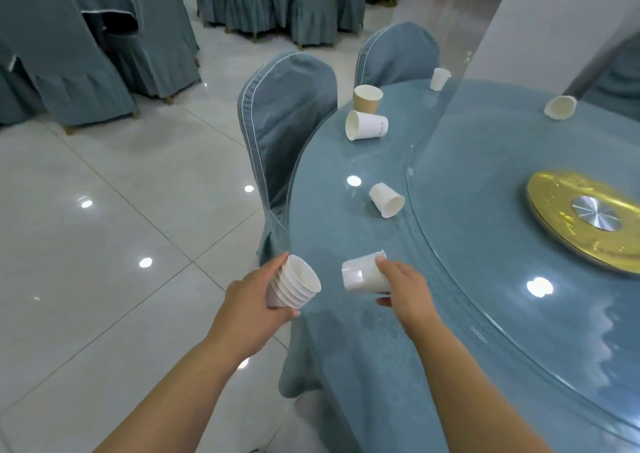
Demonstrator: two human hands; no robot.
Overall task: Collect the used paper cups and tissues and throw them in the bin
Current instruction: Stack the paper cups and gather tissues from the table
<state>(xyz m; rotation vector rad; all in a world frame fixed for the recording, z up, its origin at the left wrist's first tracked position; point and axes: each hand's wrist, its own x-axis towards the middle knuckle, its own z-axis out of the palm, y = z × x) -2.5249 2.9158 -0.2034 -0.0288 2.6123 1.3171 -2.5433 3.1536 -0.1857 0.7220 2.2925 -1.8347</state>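
Several nested white cups point(294, 284) fill the left hand point(254, 305), rims outward.

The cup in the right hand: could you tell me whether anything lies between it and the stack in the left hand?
Nothing visible does. The cup held by the right hand and the stack in the left hand are apart, and the gap between them is open.

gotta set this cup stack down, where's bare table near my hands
Bare cloth lies between the cup in your right hand and the tipped cup by the turntable rim, and from there up to the brown cup. The glass between rim and gold hub is bare too. Crowded where a white cup lies beside the brown cup.
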